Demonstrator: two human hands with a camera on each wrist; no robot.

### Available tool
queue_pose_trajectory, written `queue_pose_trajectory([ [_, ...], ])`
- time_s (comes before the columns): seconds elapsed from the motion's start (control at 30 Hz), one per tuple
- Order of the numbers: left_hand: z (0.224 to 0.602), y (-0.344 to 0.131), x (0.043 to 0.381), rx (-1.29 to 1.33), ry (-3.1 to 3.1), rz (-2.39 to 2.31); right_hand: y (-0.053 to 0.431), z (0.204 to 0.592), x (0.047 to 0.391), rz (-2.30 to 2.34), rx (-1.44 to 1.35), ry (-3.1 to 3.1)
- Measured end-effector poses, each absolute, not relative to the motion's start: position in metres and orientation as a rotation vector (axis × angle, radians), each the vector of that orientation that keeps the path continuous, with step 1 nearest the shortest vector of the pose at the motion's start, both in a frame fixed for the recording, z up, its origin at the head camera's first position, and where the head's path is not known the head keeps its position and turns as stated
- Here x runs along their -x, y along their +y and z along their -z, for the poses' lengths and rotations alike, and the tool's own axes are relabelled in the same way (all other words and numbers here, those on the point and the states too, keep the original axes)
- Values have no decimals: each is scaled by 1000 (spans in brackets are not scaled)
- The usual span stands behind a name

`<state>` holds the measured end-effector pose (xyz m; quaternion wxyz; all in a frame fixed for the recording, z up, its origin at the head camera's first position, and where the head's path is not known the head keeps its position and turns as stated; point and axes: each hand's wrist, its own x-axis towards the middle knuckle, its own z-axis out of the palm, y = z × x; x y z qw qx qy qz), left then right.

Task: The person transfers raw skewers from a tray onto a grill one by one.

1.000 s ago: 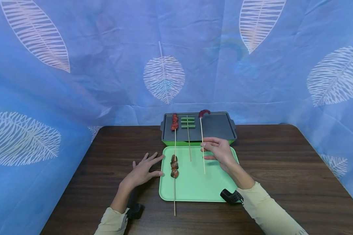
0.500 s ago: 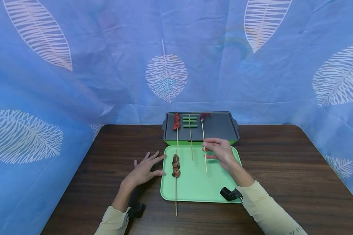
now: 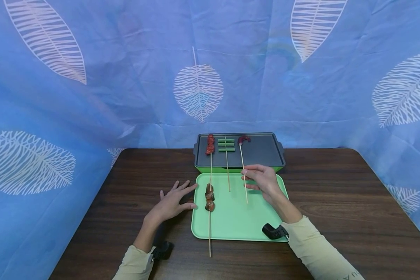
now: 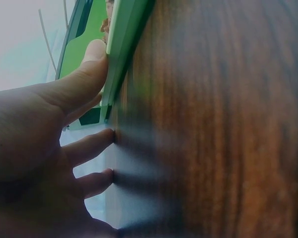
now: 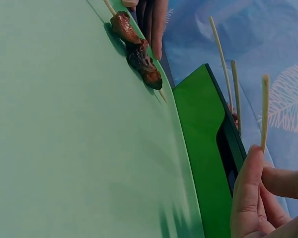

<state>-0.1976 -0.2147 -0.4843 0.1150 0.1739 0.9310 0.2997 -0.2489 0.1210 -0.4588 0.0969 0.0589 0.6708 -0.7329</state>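
Apparently two skewers (image 3: 210,145) are placed on the grill (image 3: 264,151) beyond the right hand (image 3: 263,180), which pinches a third skewer (image 3: 242,140), leaving the brown skewer (image 3: 209,198) near the spread, empty left hand (image 3: 168,205).

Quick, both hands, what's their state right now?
Left hand: open, fingers spread, at the green tray's left edge.
Right hand: closed, pinching the stick of the dark red skewer.

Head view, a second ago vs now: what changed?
The right hand brought its dark red skewer's curled tip down in frame, from across the grill pan's far rim to inside it. No grip taken or released. Unchanged: left hand at the green tray, red meat skewer, green vegetable skewer, browned meat skewer.
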Motion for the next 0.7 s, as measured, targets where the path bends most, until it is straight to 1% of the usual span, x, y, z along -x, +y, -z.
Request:
queue_pose_trajectory([
  [0.33,484,-213,198,-508,2743,-851,128,456,240,2177,-131,2018],
  [0.7,483,-213,198,-518,2740,-869,142,442,215,1990,-21,2291],
])
